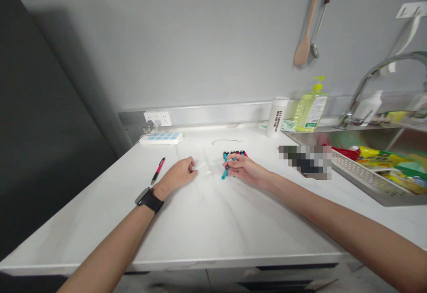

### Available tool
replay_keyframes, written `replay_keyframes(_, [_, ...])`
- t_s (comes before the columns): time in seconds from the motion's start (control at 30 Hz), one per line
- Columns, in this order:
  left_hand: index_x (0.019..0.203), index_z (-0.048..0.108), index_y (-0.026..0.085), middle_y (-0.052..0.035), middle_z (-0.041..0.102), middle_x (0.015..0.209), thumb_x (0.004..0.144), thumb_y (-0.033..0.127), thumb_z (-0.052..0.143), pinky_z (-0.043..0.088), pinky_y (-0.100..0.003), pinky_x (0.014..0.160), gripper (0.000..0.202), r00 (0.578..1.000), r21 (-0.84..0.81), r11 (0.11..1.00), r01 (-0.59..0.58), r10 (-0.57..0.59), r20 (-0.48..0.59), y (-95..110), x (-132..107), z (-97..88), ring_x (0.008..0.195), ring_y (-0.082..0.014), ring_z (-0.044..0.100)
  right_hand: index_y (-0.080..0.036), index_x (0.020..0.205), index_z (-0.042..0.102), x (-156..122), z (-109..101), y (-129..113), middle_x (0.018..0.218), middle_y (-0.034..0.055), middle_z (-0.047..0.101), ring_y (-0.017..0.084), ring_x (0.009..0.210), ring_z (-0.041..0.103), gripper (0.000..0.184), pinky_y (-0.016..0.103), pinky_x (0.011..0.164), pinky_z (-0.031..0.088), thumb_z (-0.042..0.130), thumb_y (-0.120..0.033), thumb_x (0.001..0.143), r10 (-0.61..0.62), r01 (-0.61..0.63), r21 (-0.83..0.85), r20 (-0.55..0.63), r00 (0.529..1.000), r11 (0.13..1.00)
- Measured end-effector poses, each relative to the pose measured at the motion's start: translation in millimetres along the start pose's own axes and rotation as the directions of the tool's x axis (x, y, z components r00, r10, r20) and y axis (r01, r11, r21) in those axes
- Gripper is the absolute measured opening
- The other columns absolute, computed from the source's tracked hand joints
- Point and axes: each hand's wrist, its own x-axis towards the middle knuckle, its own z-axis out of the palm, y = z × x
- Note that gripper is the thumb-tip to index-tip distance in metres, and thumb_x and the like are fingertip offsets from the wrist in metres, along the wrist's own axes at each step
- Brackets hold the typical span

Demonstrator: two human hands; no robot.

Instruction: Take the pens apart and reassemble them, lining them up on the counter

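My right hand (246, 169), fingers closed, pinches a teal pen (224, 175) with dark parts; whether the pen is whole cannot be made out. Just behind these fingers, several pens or pen parts (233, 153) with black ends lie side by side, partly covered by the hand. My left hand (178, 172) wears a black watch (149, 199) at the wrist and has its fingers curled in. A thin whitish stick (200, 165) juts from its fingertips. Left of that hand lies a red and black pen (158, 170). A tiny pale piece (209, 172) sits between the hands.
Along the back of the white counter (187, 235) are a power strip (162, 138), a thin wire (227, 140), a white bottle (276, 117) and a yellow soap bottle (311, 108). To the right, a perforated tray (363, 184) holding packets adjoins the sink, near a blurred-out object (305, 162).
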Motion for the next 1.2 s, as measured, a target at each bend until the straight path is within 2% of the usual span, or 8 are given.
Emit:
replay_keyframes(0.17, [0.079, 0.053, 0.02, 0.0007, 0.06, 0.071, 0.068, 0.018, 0.05, 0.042, -0.025, 0.064, 0.012, 1.0, -0.153, 0.988, -0.012, 0.008, -0.03, -1, 0, 0.2, 0.067, -0.0145, 0.056, -0.018, 0.083, 0.056, 0, 0, 0, 0.083, 0.0037, 0.068, 0.01, 0.064, 0.063, 0.025, 0.023, 0.062, 0.05, 0.074, -0.013, 0.066, -0.045, 0.043, -0.068, -0.029, 0.999, 0.997])
replay_keyframes(0.3, [0.077, 0.053, 0.018, 0.0003, 0.06, 0.07, 0.066, 0.019, 0.053, 0.043, -0.024, 0.064, 0.011, 0.998, -0.384, 0.923, 0.017, -0.04, -0.051, 2, 3, 0.4, 0.067, -0.0132, 0.056, -0.019, 0.081, 0.053, 2, 1, 6, 0.078, 0.0017, 0.065, 0.012, 0.061, 0.061, 0.03, 0.026, 0.059, 0.047, 0.077, -0.026, 0.064, -0.196, 0.205, -0.344, 0.061, 0.979, 0.916])
replay_keyframes(0.37, [0.079, 0.053, 0.017, -0.0006, 0.061, 0.072, 0.066, 0.023, 0.058, 0.042, -0.024, 0.061, 0.015, 0.999, -0.529, 0.848, 0.037, -0.039, 0.007, 6, 4, -1.0, 0.066, -0.0127, 0.056, -0.02, 0.079, 0.052, 1, 2, 9, 0.07, -0.0012, 0.061, 0.012, 0.056, 0.058, 0.026, 0.026, 0.056, 0.044, 0.073, -0.03, 0.068, -0.256, 0.288, -0.512, 0.133, 0.957, 0.809])
replay_keyframes(0.53, [0.08, 0.052, 0.016, -0.0015, 0.06, 0.073, 0.065, 0.034, 0.069, 0.041, -0.023, 0.06, 0.029, 0.994, -0.724, 0.686, 0.078, 0.007, 0.114, 23, -2, -6.0, 0.066, -0.011, 0.055, -0.022, 0.081, 0.057, -6, 7, 14, 0.067, -0.0018, 0.056, 0.011, 0.052, 0.049, 0.005, 0.028, 0.058, 0.04, 0.058, -0.018, 0.078, -0.371, 0.444, -0.802, 0.301, 0.878, 0.4])
replay_keyframes(0.63, [0.078, 0.052, 0.016, -0.0007, 0.06, 0.07, 0.063, 0.038, 0.074, 0.04, -0.023, 0.058, 0.035, 0.99, -0.769, 0.631, 0.099, 0.019, 0.143, 33, -6, -4.0, 0.063, -0.0102, 0.055, -0.024, 0.086, 0.062, -9, 9, 15, 0.084, 0.002, 0.058, 0.011, 0.057, 0.048, 0.012, 0.031, 0.065, 0.042, 0.06, -0.017, 0.076, -0.445, 0.505, -0.803, 0.345, 0.827, 0.317])
replay_keyframes(0.7, [0.077, 0.052, 0.015, -0.0008, 0.061, 0.07, 0.061, 0.039, 0.076, 0.04, -0.022, 0.056, 0.037, 0.987, -0.788, 0.606, 0.111, 0.027, 0.16, 38, -7, -0.1, 0.06, -0.0092, 0.055, -0.024, 0.088, 0.064, -9, 11, 16, 0.087, 0.0028, 0.057, 0.012, 0.061, 0.049, 0.013, 0.031, 0.066, 0.043, 0.064, -0.022, 0.075, -0.458, 0.49, -0.791, 0.306, 0.835, 0.365])
replay_keyframes(0.9, [0.077, 0.053, 0.016, -0.0045, 0.069, 0.08, 0.055, 0.035, 0.08, 0.047, -0.024, 0.062, 0.04, 0.981, -0.794, 0.595, 0.121, 0.05, 0.187, 46, -6, 10.0, 0.068, -0.0123, 0.062, -0.021, 0.078, 0.063, 0, 15, 20, 0.063, -0.0009, 0.056, 0.011, 0.057, 0.05, 0.017, 0.025, 0.054, 0.04, 0.066, -0.037, 0.075, -0.288, 0.384, -0.603, 0.255, 0.923, 0.699])
replay_keyframes(1.2, [0.075, 0.053, 0.016, -0.002, 0.067, 0.073, 0.058, 0.032, 0.077, 0.045, -0.022, 0.055, 0.034, 0.989, -0.725, 0.682, 0.097, 0.017, 0.148, 55, -8, 2.1, 0.058, -0.0089, 0.057, -0.02, 0.079, 0.047, 0, 15, 14, 0.074, 0.0013, 0.068, 0.013, 0.065, 0.065, 0.028, 0.023, 0.056, 0.047, 0.064, -0.042, 0.077, -0.277, 0.282, -0.276, 0.055, 0.959, 0.919])
